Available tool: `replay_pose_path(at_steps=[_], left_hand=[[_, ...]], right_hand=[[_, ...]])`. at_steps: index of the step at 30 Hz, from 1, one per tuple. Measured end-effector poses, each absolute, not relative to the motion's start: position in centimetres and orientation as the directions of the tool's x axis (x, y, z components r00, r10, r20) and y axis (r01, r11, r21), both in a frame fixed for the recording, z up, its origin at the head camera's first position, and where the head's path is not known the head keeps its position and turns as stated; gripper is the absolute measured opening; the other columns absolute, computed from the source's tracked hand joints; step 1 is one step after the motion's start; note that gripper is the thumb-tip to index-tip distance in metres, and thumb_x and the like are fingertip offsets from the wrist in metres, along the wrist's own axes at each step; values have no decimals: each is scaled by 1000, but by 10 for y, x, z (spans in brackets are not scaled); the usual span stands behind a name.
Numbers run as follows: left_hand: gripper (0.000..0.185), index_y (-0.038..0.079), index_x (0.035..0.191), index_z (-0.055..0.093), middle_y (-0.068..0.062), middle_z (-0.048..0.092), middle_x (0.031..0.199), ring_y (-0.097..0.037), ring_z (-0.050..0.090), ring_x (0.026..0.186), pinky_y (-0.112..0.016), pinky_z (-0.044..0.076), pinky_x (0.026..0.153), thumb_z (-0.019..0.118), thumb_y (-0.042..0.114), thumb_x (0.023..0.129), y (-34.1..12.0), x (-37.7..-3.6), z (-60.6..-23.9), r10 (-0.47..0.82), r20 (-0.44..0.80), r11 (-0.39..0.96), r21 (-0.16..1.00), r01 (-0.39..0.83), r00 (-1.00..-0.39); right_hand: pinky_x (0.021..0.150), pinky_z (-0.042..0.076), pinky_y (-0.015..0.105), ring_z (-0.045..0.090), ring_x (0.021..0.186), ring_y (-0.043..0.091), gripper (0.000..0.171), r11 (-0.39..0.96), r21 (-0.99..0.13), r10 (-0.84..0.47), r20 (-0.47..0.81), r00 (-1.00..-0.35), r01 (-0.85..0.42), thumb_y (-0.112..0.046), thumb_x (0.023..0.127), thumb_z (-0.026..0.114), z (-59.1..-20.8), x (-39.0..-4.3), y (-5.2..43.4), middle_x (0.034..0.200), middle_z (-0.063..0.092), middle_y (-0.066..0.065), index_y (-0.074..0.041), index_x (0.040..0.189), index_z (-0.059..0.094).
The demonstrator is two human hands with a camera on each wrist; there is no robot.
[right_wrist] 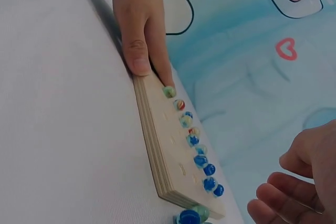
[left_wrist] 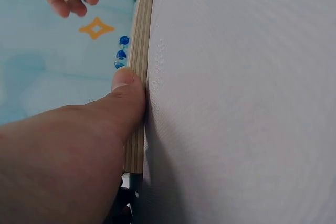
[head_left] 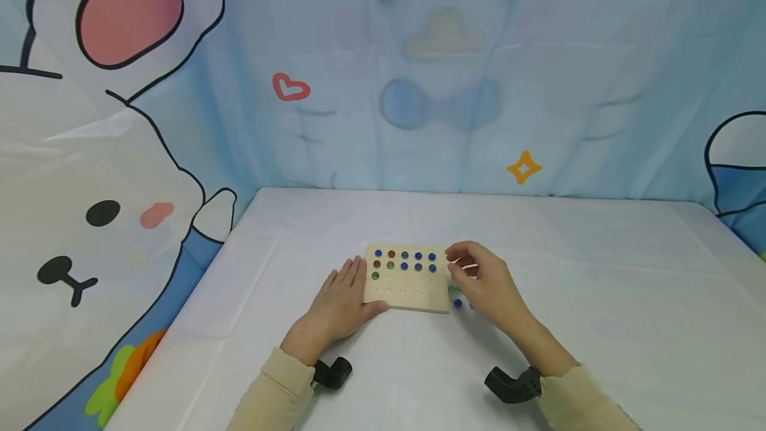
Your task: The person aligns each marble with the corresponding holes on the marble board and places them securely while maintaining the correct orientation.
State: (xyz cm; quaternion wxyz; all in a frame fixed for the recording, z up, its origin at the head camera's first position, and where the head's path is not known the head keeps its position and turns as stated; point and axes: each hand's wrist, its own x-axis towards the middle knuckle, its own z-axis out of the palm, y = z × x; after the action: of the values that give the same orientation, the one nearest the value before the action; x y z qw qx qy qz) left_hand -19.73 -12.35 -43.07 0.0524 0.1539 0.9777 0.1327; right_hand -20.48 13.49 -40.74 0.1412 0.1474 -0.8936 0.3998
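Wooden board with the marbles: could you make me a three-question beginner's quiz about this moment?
1. True or false: the left hand lies against the wooden board.
2. Which colour has the most marbles on the board? A red, B blue, C green.
3. Where do the loose marbles lie?

Key: 1 true, its thumb presses the board's edge. 2 B. 3 On the tablecloth by the board's right edge, under the right hand.

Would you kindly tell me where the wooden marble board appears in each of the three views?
Head: wooden marble board at lower centre, between both hands.
Left wrist: edge-on vertical strip, thumb pressing it.
Right wrist: slanting from centre to bottom.
Shared landmark: the blue marbles on it.
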Motion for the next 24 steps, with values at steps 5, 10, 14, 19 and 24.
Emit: replay_pose_path(at_steps=[5, 10, 14, 19, 24], left_hand=[[89, -3, 157, 17, -18, 19, 165, -32, 16, 154, -50, 19, 124, 48, 57, 98, -124, -198, -430, 317, -60, 917, 273, 290, -947], [88, -3, 156, 18, -19, 19, 164, -33, 17, 154, -51, 19, 124, 49, 56, 99, -124, -196, -429, 318, -60, 914, 285, 289, -946], [88, -4, 156, 18, -19, 19, 164, -33, 17, 154, -51, 20, 124, 50, 55, 99, -123, -195, -429, 321, -57, 912, 288, 292, -945], [88, -4, 156, 18, -19, 20, 164, -33, 18, 154, -51, 20, 124, 50, 55, 99, -123, -196, -429, 321, -54, 913, 281, 295, -945], [88, -4, 156, 18, -19, 19, 164, -33, 17, 154, -51, 20, 124, 50, 55, 99, -123, -197, -431, 317, -56, 914, 285, 289, -947]], right_hand=[[86, 57, 41, 64, 99, 20, 20, 654, -670, -128, 361, -924, -352, -6, 96, 60, -411, -205, 149, 109, 67, 7, -5, 116, 62], [84, 58, 39, 64, 99, 21, 20, 669, -663, -115, 354, -928, -336, -4, 96, 58, -414, -203, 160, 109, 67, 9, -4, 116, 62], [84, 58, 41, 63, 99, 22, 19, 682, -653, -107, 356, -928, -329, -3, 96, 58, -414, -200, 166, 109, 67, 9, -5, 115, 62], [86, 56, 46, 63, 99, 23, 19, 695, -641, -96, 366, -926, -325, -2, 96, 58, -416, -198, 175, 108, 67, 10, -4, 114, 62], [86, 56, 45, 63, 98, 23, 17, 716, -633, -73, 351, -933, -294, -3, 96, 57, -421, -197, 182, 107, 68, 10, -4, 112, 63]])
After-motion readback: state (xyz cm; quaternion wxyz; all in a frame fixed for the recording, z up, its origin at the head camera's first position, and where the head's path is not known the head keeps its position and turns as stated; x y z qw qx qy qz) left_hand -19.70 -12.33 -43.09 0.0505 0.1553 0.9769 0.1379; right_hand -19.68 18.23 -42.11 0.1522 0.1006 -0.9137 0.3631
